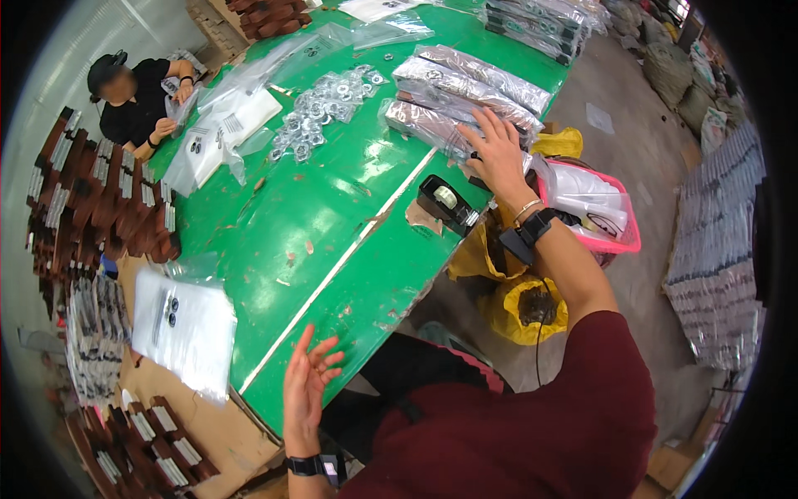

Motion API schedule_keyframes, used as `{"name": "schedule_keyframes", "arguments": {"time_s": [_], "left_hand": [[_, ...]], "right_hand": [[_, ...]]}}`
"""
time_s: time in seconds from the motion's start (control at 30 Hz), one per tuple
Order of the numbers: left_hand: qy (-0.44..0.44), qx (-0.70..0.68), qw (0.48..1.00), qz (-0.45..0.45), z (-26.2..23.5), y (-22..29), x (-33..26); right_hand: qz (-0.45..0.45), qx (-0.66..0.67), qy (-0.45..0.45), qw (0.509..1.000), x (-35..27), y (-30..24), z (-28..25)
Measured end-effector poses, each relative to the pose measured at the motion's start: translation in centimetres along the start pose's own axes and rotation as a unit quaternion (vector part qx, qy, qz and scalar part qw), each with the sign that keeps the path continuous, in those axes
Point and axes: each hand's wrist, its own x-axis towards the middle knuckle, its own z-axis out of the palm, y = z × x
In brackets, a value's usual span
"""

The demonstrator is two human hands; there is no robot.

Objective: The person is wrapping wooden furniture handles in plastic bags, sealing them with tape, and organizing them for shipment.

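My right hand (497, 158) reaches out to the near end of a stack of plastic-wrapped packages (465, 96), its fingers spread over the wrapping. Just below that hand, a black tape dispenser (447, 202) with a clear roll sits on the green table (324, 216) by its edge. My left hand (309, 378) is raised near the table's front edge, fingers apart, holding nothing. Left of it lies a pile of clear plastic bags (184, 324) with dark printed marks. Farther back, a heap of small round pieces in clear packets (324, 108) is spread on the table.
A co-worker (137, 100) in black handles plastic at the far left. Stacked brown slats (100, 191) line the left side. A pink basket (628, 220) and yellow bags (524, 312) stand right of the table. More wrapped bundles (719, 258) are piled at the far right.
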Motion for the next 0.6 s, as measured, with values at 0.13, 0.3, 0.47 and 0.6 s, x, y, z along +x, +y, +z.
{"name": "schedule_keyframes", "arguments": {"time_s": [0.13,0.3,0.47,0.6], "left_hand": [[0.002,-0.014,1.000,-0.009,-0.2,-1.2,0.2],[-0.006,0.006,1.000,-0.016,-0.1,-2.1,0.7],[0.000,0.032,0.999,-0.013,0.3,-2.0,1.3],[-0.002,0.047,0.999,-0.025,0.5,-2.0,1.5]], "right_hand": [[-0.062,-0.085,-0.011,0.994,-0.1,1.1,0.6],[-0.071,-0.104,-0.014,0.992,0.9,1.7,2.1],[-0.053,-0.118,0.007,0.992,2.4,3.5,3.9],[-0.020,-0.083,-0.011,0.996,3.6,4.8,4.5]]}}
